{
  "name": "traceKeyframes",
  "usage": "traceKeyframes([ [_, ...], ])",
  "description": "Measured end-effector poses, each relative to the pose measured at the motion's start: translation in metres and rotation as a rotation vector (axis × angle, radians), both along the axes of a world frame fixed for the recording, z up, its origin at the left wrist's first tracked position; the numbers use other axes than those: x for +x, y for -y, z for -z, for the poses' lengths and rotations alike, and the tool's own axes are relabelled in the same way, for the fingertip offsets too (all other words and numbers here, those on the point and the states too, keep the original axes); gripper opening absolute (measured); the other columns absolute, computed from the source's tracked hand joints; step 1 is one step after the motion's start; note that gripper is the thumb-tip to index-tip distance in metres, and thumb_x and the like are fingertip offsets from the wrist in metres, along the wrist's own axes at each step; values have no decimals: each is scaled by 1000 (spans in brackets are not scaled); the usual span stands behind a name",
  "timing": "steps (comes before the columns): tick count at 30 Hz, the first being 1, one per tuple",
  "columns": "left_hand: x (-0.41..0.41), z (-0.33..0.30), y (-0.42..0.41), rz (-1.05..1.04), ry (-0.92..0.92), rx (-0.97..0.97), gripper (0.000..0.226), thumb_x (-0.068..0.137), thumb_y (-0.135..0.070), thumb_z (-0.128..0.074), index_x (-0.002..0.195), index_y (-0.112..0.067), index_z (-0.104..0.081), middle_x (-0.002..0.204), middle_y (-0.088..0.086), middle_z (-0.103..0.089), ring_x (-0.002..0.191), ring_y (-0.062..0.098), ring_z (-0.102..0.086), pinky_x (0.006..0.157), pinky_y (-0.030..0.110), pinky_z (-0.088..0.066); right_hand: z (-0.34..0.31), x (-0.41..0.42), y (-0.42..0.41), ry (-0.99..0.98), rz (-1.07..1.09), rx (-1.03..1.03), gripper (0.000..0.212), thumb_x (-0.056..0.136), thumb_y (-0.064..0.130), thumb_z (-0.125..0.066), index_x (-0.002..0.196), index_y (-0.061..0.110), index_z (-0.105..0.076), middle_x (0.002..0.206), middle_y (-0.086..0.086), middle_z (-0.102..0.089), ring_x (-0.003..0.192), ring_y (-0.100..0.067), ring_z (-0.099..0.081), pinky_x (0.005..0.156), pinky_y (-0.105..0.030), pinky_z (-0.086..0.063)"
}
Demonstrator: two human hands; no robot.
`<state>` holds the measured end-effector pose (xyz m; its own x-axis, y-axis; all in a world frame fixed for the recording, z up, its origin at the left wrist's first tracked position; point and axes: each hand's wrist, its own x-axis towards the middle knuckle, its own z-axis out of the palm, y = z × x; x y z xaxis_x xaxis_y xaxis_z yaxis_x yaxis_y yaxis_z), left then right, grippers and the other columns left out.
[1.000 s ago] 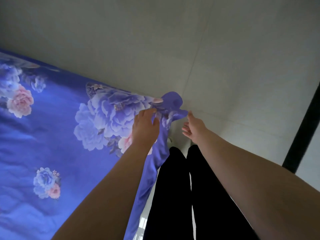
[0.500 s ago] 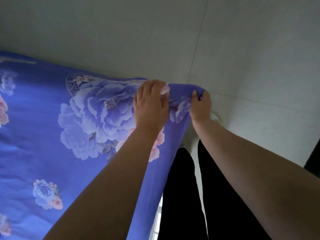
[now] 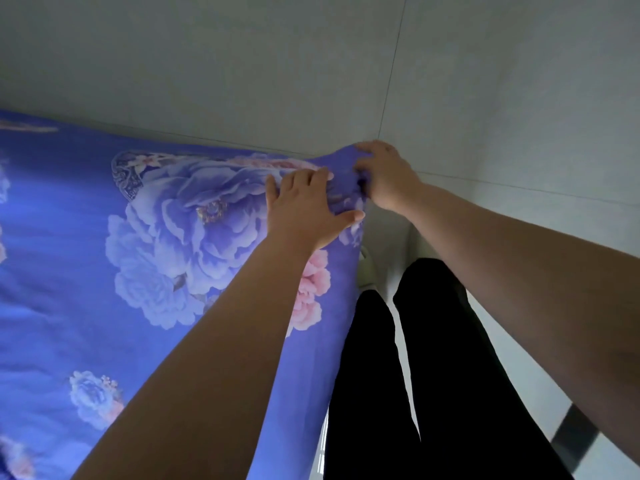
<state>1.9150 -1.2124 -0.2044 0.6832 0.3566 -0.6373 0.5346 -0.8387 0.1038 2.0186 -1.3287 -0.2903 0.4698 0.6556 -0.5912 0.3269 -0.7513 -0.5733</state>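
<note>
A grey tiled wall [image 3: 242,64] is filling the top of the view, and thin lines are running between its tiles. Below it, a big blue sheet [image 3: 62,244] is lying spread out on the left. It is reaching right up to the wall and hanging down over the near edge. Two legs in black trousers [image 3: 450,375] are standing just beside that hanging edge.

A huge purple flower [image 3: 194,230] is showing on the sheet, near the far corner. The left hand [image 3: 304,206] is lying flat on the sheet beside this flower. Its fingers are straight and spread wide, and it is pressing the cloth down. The right hand [image 3: 388,178] is curling its fingers round the sheet's far corner, close to the wall, and it is holding the cloth, which is bunching up under it. The two hands are sitting near each other but not touching.

A pink flower [image 3: 311,289] is peeking out from under the left wrist. A little blue and pink flower [image 3: 93,396] is showing lower down on the sheet. A white shoe [image 3: 367,271] is poking out between the hanging cloth and the trousers.
</note>
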Motion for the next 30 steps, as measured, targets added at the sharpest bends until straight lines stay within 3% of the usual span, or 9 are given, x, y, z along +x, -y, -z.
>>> traceKeyframes([
  [2,0,-1,2,-5,53,10,91,71,-68,-61,146,-26,-29,150,-2,-33,141,19,-24,116,50,-5,-14,9,5,52,187,69,28,87,4,-46,114,5,-54,112,-18,-60,106,-34,-55,79,-37,-40],
  [5,1,0,10,28,148,74,99,72,-59,-64,151,-22,-18,156,2,-22,144,23,-20,115,50,-11,-42,15,15,180,258,131,23,90,6,-39,111,4,-46,81,-14,-55,77,-39,-56,62,-33,-32],
  [10,18,-3,16,104,136,71,87,78,-43,-59,152,-23,-17,155,3,-26,143,24,-20,116,50,-7,-62,-16,27,148,217,156,29,95,12,-44,122,4,-51,106,-19,-64,94,-38,-60,71,-35,-38],
  [14,33,-9,10,293,-18,35,52,84,-39,-54,133,-26,-49,135,4,-53,128,26,-42,111,42,-21,-61,-57,22,-73,387,228,15,86,3,-45,77,3,-58,75,-10,-54,81,-30,-50,68,-30,-31],
  [17,39,-13,-1,341,-129,-130,51,77,-48,-51,125,-32,-56,128,1,-59,123,26,-48,105,38,-32,-71,-71,15,-287,662,352,16,79,9,-40,73,7,-55,92,0,-46,98,-9,-42,92,-26,-38],
  [20,41,-13,-18,165,-181,-279,55,80,-38,-54,133,-24,-51,137,2,-52,127,24,-46,104,33,-36,-77,-81,10,-573,799,284,22,94,29,-46,87,9,-49,89,2,-49,82,-7,-51,68,-4,-37],
  [25,19,-10,-32,181,176,172,40,91,-34,-54,124,-13,-54,128,18,-48,115,39,-46,88,47,-42,-52,-96,4,-424,851,404,36,90,36,-49,116,11,-50,107,-7,-58,97,-16,-55,91,-30,-45],
  [28,9,-7,-30,204,122,135,36,89,-30,-55,117,-8,-55,119,20,-53,107,40,-52,83,47,-42,-33,-88,-1,-423,949,339,17,94,31,-47,85,20,-56,85,-10,-61,79,-20,-56,76,-36,-47],
  [30,5,-2,-29,265,36,63,35,95,-30,-44,125,-16,-54,125,15,-56,111,37,-53,90,44,-40,-24,-79,-3,-388,986,277,27,93,37,-50,111,19,-58,113,-14,-60,103,-24,-56,95,-39,-43],
])
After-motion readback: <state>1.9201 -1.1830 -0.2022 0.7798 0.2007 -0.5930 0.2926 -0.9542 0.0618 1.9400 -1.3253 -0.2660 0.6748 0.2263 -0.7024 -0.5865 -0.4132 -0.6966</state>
